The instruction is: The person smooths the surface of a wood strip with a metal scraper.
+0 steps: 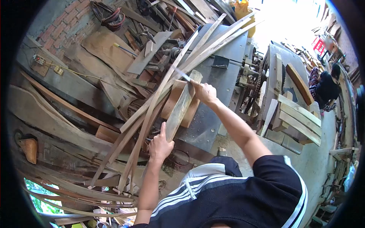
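A narrow, weathered wooden board (180, 110) lies at a slant over a wider brown wood block (172, 99) on the grey metal machine table (205, 133). Near the board's lower end is my left hand (161, 146), closed on its edge with the index finger stretched along it. My right hand (204, 92) is closed round the handle of a thin tool (183, 75) at the board's upper end. The tool's pale blade points up and left and is blurred; its exact kind cannot be made out.
Long wood strips (167, 81) cross the table's left side. Right of it stands a second machine (272, 76) with gears and stacked boards (300, 114). Curved planks (49, 117) fill the left. A person (327, 85) in dark clothes is at the far right.
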Demonstrator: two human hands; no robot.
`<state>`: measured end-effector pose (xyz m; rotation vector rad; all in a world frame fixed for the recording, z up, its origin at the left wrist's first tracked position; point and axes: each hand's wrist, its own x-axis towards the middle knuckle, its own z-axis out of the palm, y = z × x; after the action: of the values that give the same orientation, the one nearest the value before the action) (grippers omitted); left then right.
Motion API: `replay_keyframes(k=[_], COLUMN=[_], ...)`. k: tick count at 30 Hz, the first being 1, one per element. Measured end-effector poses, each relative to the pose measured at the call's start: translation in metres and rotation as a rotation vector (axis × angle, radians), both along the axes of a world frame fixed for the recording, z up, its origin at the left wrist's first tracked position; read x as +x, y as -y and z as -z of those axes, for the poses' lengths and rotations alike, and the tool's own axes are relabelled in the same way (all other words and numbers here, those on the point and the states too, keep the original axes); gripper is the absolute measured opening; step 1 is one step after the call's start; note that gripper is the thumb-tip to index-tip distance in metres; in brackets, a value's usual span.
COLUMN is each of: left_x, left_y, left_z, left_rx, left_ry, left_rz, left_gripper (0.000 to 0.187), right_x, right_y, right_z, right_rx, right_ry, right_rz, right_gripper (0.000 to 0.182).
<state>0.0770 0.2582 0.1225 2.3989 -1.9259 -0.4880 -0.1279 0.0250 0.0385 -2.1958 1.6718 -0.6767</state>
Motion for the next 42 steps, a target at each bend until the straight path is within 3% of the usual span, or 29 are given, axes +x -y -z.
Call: replay_keyframes(k=[6,8,10,14,18,22,25,28,30,32,35,38,40,41,42], left_x=[0.008,0.01,0.009,0.003,0.012,-0.001,0.008,0.013,0.009,0.009,0.019,0.025,0.038,0.043,0.046], left_y=[-0.001,0.003,-0.003,0.002,0.004,0.004,0.004,-0.002,-0.003,-0.004,-0.014,-0.008,-0.006,-0.004,-0.003], left_z=[-0.002,-0.003,-0.001,-0.004,0.0,-0.008,0.0,0.002,-0.005,-0.009,0.002,0.009,0.014,0.016,0.02], left_rx=[0.008,0.001,0.012,0.024,-0.012,0.0,0.01,-0.007,0.005,0.034,0.042,0.03,0.019,0.008,0.0], left_ry=[0.048,0.045,0.028,0.012,0.005,0.063,0.006,-0.021,0.008,-0.066,-0.099,-0.224,-0.265,-0.274,-0.287], left_rz=[0.027,0.023,0.018,0.003,0.0,0.01,-0.002,-0.01,-0.017,-0.038,-0.067,-0.071,-0.038,-0.021,-0.007], left_gripper=[0.094,0.094,0.095,0.094,0.096,0.095,0.094,0.095,0.095,0.095,0.093,0.092,0.092,0.092,0.091], right_x=[0.001,0.001,-0.016,-0.004,0.0,-0.018,0.002,0.001,-0.016,-0.032,-0.036,-0.015,-0.012,-0.018,-0.022], right_y=[0.011,-0.005,0.009,0.026,-0.009,0.04,0.023,-0.004,0.011,0.057,0.041,-0.008,-0.03,-0.021,-0.011], right_z=[0.012,0.017,0.01,0.014,0.014,0.017,0.017,0.017,0.002,0.021,0.018,0.021,0.017,0.015,0.011], right_rx=[0.014,-0.161,-0.073,-0.09,-0.19,-0.103,-0.082,-0.259,-0.1,0.055,-0.001,-0.085,-0.132,-0.174,-0.226], right_ry=[-0.02,-0.058,-0.142,0.027,-0.056,-0.083,-0.033,-0.113,-0.163,-0.074,0.088,0.029,-0.051,-0.131,-0.015], right_rz=[0.142,-0.01,0.0,0.132,-0.036,0.074,0.107,-0.094,-0.06,0.187,0.199,0.017,-0.24,-0.242,-0.253], right_gripper=[0.04,0.044,0.045,0.037,0.039,0.038,0.04,0.048,0.045,0.037,0.035,0.051,0.062,0.058,0.048])
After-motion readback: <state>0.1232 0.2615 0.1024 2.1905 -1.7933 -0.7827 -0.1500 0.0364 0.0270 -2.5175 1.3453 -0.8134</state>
